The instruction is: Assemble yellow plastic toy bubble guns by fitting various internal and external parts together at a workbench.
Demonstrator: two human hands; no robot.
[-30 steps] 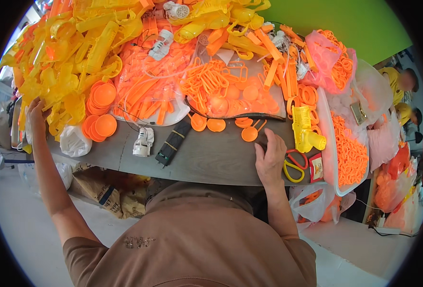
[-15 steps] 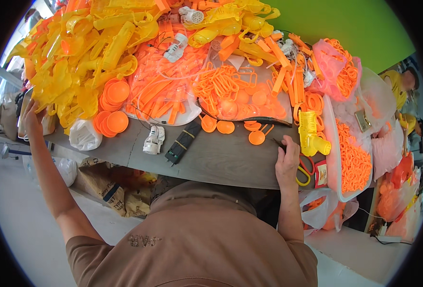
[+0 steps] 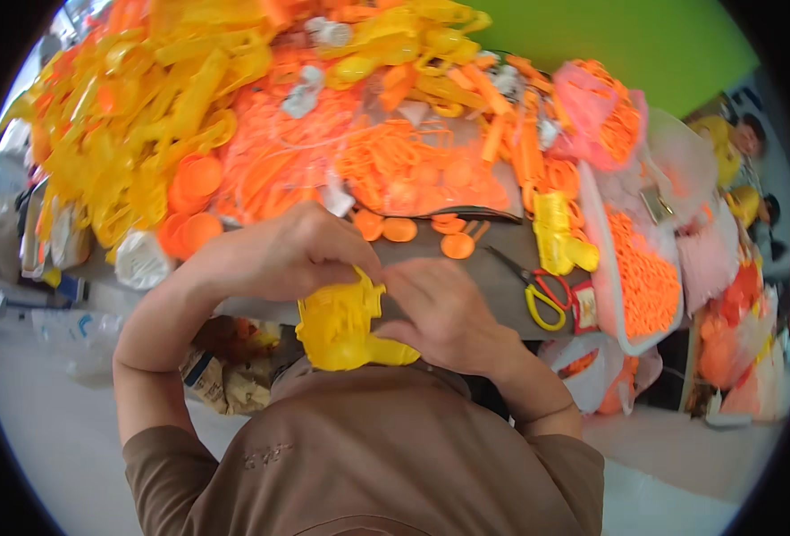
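1. The left hand is reaching across from the left and is pinching the upper edge of a yellow shell with its fingertips, so its grip is closing on the plastic.
2. The right hand is curving around the shell's right side, its thumb lying close to the short tube; the hand is blurring, and I cannot tell whether it is gripping or only resting there.
3. The yellow shell is hanging between the two hands, in front of the brown shirt and over the near edge of the grey table.
4. On the table to the right, scissors with one red and one yellow handle are lying beside a red-and-white packet.
5. Just above the scissors, a second yellow shell is resting near a pale tub that is holding orange links.
6. Beyond the hands, small orange scoops are lying in front of a spread of orange parts.
7. To the left, orange discs are sitting beside a large heap of yellow parts, and a white bag is standing near the table's edge.
8. At the far right, a person in yellow is appearing beyond the bags.
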